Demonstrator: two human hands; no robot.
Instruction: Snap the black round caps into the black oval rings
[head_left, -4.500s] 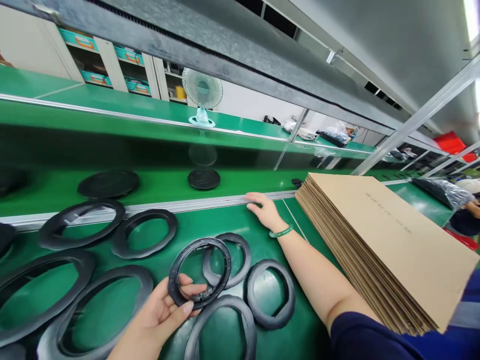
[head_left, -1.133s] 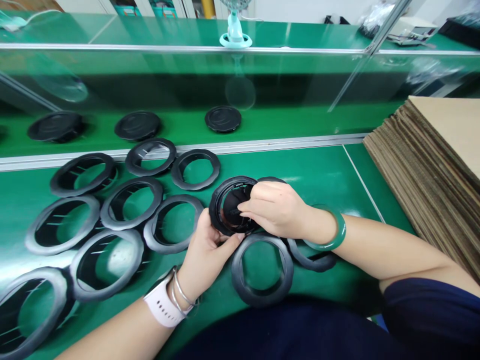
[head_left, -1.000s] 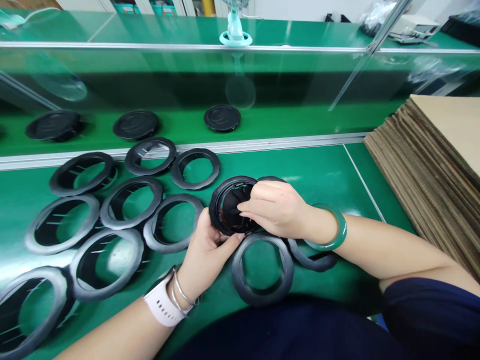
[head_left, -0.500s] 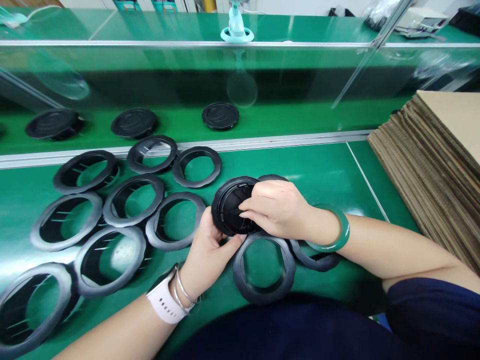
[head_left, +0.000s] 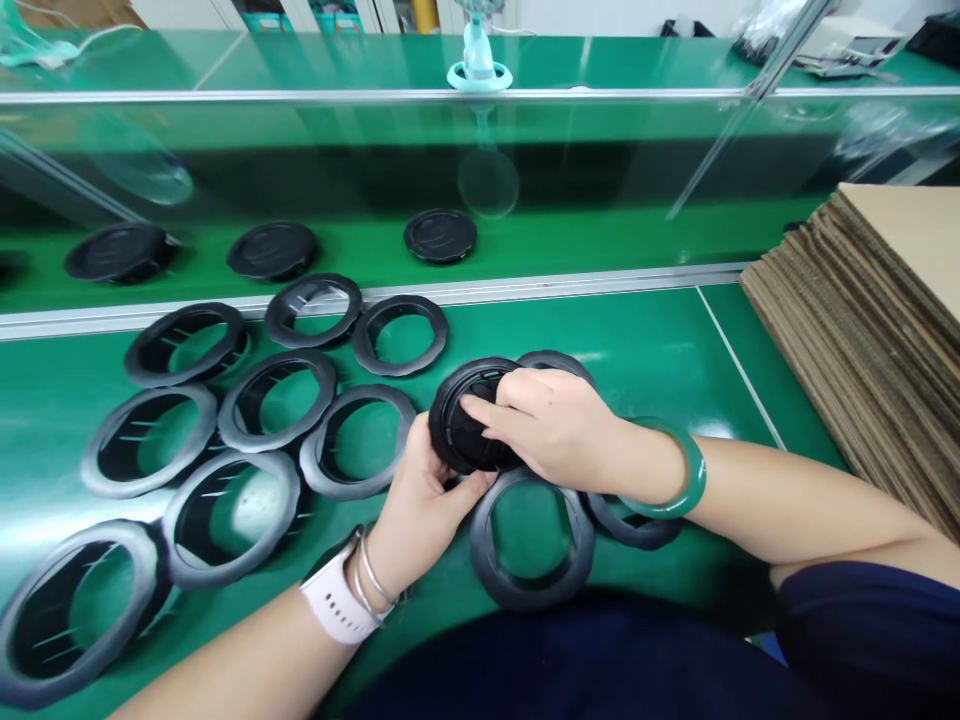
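Note:
A black plastic ring with a black round insert in it (head_left: 466, 422) is held tilted above the green bench. My left hand (head_left: 420, 500) grips its lower left rim from below, thumb on the edge. My right hand (head_left: 544, 425) lies over its right side, fingers pressed down on the insert. A white watch and thin bangles are on my left wrist, a green bangle (head_left: 679, 475) on my right. Another black ring (head_left: 531, 540) lies flat just below both hands.
Several black rings (head_left: 277, 400) lie spread on the green mat (head_left: 660, 350) at the left. Three black round discs (head_left: 441, 234) sit on the conveyor beyond a metal rail. A stack of flat cardboard (head_left: 862, 330) stands at the right. A small fan base (head_left: 478, 72) is on the upper shelf.
Earlier my right hand rested at the rail and my left held a bare ring. Now both hands hold the ring with the insert in it; my right fingers have slid further across it.

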